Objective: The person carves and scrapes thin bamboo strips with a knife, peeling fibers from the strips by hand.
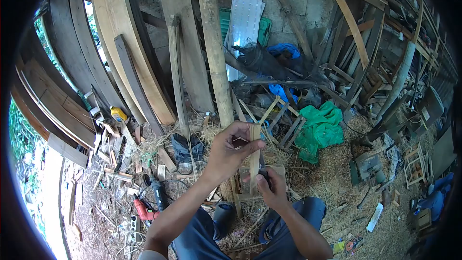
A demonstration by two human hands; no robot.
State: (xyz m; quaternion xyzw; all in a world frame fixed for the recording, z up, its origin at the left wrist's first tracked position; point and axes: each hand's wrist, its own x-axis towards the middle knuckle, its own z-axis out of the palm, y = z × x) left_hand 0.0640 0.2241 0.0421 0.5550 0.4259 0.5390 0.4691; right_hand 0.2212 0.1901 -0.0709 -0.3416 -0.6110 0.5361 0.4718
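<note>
A pale, flat wood strip (pixel 254 168) stands nearly upright in front of my body. My left hand (pixel 232 148) pinches its upper part, with the thumb across the face and the fingers behind. Lower down, my right hand (pixel 273 188) is closed around the dark handle of what looks like a knife (pixel 262 160). Its narrow grey blade points up along the strip's right side; whether it touches the wood I cannot tell. Behind the strip's lower end is a wooden block (pixel 276 171), partly hidden by my right hand.
Long planks (pixel 134 62) and a bamboo pole (pixel 211 43) lean ahead. A black angle grinder (pixel 158 192) and a red power tool (pixel 144 210) lie at left. A green plastic sheet (pixel 320 130) lies at right. Shavings and scraps cover the ground.
</note>
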